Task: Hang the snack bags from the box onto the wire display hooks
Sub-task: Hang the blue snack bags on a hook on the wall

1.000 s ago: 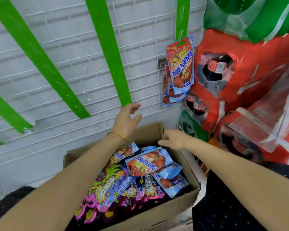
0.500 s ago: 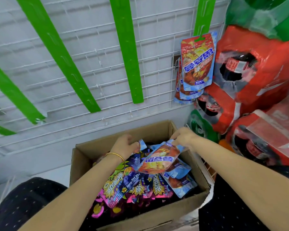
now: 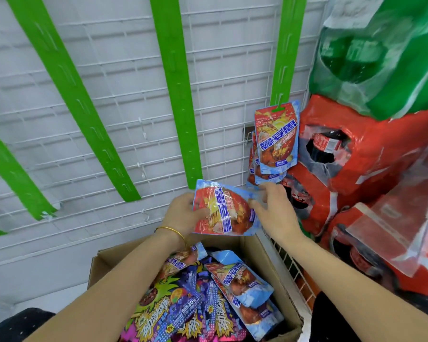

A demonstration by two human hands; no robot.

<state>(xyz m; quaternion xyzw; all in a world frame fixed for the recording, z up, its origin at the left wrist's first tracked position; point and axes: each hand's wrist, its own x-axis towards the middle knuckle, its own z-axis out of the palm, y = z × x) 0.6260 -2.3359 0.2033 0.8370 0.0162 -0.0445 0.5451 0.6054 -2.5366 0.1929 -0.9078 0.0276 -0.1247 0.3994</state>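
Nearest to me is the open brown cardboard box (image 3: 265, 255). It is filled with purple and yellow snack packets (image 3: 183, 314) on its left side and more red and blue pouches (image 3: 242, 282) toward its right edge. Above the far edge of the box I hold one red and light-blue foil snack bag (image 3: 223, 213) in the air, tilted, with its printed face to me. My left hand (image 3: 181, 214), with a thin gold bracelet (image 3: 172, 230) on the wrist, grips the left edge of the bag, the thumb lying on the front. My right hand (image 3: 272, 206) pinches the right edge of it, and the other fingers are loosely bent above. Behind the bag stands the white wire display grid (image 3: 109, 119), crossed by long green plastic strips (image 3: 176, 95). At the lower end of the right strip a small bunch of same-kind hanging bags (image 3: 276, 139) is already in place. To the right of them are stacked red shrink-wrapped bottle packs (image 3: 371, 156), with a green wrapped pack (image 3: 381, 58) on top.
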